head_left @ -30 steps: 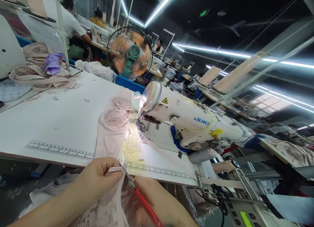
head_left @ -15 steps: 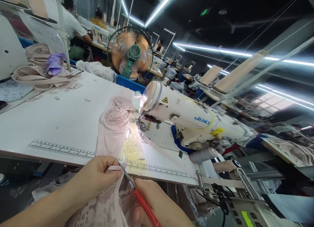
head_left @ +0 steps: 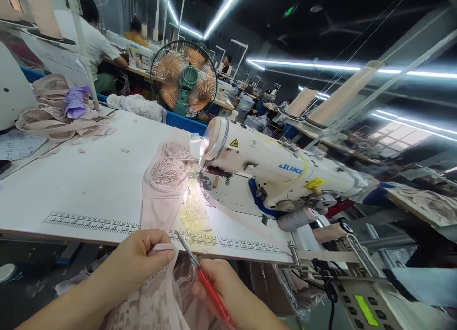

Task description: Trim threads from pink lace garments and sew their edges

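My left hand pinches the end of a narrow pale pink elastic strap between thumb and fingers, just in front of the table edge. Below it hangs a pale pink lace garment, partly hidden by my wrist. My right hand is wrapped round red-handled scissors; their metal blades point up and left, close to the strap end but apart from it. Beyond the hands, a pink lace bra lies on the white table, its right side by the needle area of a sewing machine.
Pink strap pieces with a purple scrap lie at the table's left. A ruler scale runs along the front edge. A fan stands behind the table. Thread cones and a control box are on the right. Other people sit at machines behind.
The scissors' tips have come away from the strap end to the right. A small pale piece at the tips no longer shows there. The view has shifted slightly.
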Motion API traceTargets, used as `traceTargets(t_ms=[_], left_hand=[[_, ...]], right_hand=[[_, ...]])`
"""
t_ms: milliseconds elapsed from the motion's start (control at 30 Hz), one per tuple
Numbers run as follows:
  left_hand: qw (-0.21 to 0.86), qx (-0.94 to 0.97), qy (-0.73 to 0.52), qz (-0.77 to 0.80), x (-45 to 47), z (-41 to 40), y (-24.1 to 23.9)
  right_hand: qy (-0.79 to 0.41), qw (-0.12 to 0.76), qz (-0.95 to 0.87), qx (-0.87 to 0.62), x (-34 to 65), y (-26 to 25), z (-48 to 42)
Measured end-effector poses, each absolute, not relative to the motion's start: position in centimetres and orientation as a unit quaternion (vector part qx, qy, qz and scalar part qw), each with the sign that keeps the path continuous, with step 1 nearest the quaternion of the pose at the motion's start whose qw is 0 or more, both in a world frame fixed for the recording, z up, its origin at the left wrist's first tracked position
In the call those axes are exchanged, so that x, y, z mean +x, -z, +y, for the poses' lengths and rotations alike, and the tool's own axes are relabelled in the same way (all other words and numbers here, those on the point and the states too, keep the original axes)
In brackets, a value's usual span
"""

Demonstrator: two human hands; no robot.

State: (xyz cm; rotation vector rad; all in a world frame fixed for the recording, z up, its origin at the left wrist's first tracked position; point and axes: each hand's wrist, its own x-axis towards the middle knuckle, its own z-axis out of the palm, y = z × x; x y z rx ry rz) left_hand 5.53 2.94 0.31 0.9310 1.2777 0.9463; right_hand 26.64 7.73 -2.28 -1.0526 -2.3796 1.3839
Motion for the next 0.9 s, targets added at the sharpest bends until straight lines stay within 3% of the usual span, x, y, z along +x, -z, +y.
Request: traceTargets(t_ms=[233, 500, 900], left_hand=[[0.552, 0.472, -0.466, 0.505, 4.0, 2.2, 0.4], [0.576, 0.467, -0.434, 0.511, 3.6, 1.8, -0.3], [0.529, 0.448, -0.438, 0.573, 4.9, 1.7, -2.1]], right_hand=[[-0.39, 0.068, -0.852, -0.344, 27.1, -0.3, 9.0], [-0.287, -0.015, -0.895, -0.341, 26.7, -1.6, 8.6], [-0.273, -0.02, -0.908, -0.317, 26.8, -1.7, 8.4]])
